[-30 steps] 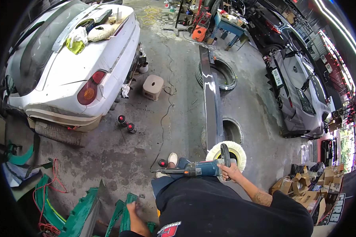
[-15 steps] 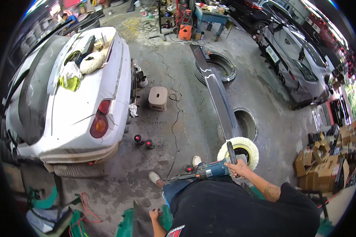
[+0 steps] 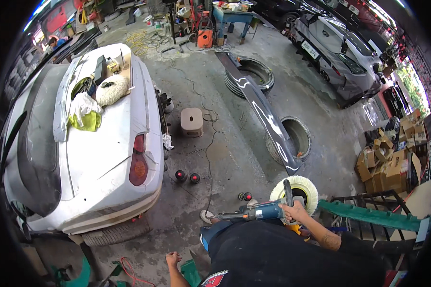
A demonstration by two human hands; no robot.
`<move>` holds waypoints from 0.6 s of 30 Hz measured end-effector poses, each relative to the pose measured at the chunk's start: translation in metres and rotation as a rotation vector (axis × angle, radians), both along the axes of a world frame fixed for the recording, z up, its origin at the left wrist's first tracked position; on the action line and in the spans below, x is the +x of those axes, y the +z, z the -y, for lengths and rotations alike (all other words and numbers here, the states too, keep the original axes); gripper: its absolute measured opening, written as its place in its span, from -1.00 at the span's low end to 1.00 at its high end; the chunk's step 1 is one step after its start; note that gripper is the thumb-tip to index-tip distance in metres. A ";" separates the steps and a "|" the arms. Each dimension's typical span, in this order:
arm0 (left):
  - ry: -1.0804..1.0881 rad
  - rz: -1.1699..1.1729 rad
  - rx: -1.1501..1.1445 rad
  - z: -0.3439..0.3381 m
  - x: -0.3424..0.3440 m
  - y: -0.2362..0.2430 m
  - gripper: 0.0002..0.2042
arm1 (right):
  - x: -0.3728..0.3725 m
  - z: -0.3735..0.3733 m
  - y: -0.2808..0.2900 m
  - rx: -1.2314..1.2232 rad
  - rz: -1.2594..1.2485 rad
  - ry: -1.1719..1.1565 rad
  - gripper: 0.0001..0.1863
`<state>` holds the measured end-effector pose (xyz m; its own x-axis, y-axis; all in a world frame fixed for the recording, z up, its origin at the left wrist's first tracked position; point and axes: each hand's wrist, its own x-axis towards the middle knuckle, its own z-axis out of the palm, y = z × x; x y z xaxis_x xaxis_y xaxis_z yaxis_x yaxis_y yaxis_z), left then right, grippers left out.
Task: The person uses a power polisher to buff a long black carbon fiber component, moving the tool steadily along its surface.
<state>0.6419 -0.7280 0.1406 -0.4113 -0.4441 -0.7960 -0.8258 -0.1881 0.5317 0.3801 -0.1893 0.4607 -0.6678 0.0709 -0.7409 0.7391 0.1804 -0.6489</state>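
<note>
A blue power polisher (image 3: pixel 269 210) lies level across my front. My right hand (image 3: pixel 294 211) grips it near its head, beside the upright black side handle (image 3: pixel 288 193). Its round white wool pad (image 3: pixel 307 189) sits at the right end, while the grey rear grip and cord end point left. Low on the left hangs my left hand (image 3: pixel 173 259), its fingers loosely curled with nothing visible in them. Just past the polisher's pad is the near end of a long glossy dark car panel (image 3: pixel 263 107), resting across two tires (image 3: pixel 258 71).
At left stands a white car (image 3: pixel 105 158) with rags and a wool pad on it. A beige stool (image 3: pixel 191 119) and black red-capped bottles (image 3: pixel 180 175) are on the floor, where a cord (image 3: pixel 209 162) runs. Cardboard boxes (image 3: pixel 392 167) and a green strip (image 3: pixel 368 215) lie right.
My view has shifted, and the white car and bottles sit lower in it. The polisher has stayed in my right hand. The green strip and a black rack now show at right.
</note>
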 end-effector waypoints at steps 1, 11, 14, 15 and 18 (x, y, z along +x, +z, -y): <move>-0.054 0.029 -0.027 0.012 -0.008 0.002 -0.76 | 0.006 0.003 -0.002 -0.001 -0.015 -0.008 -0.58; -0.353 -0.038 -0.114 0.040 -0.089 0.021 -0.78 | 0.057 -0.017 -0.030 -0.145 -0.034 -0.303 -0.66; -0.382 0.022 -0.125 0.027 -0.108 0.027 -0.77 | 0.065 -0.029 -0.036 -0.128 -0.023 -0.363 -0.64; -0.377 0.025 -0.114 0.021 -0.115 0.030 -0.76 | 0.065 -0.037 -0.039 -0.134 -0.021 -0.357 -0.64; -0.509 0.072 -0.165 -0.001 -0.131 0.055 -0.75 | 0.059 -0.041 -0.047 -0.220 -0.030 -0.394 -0.64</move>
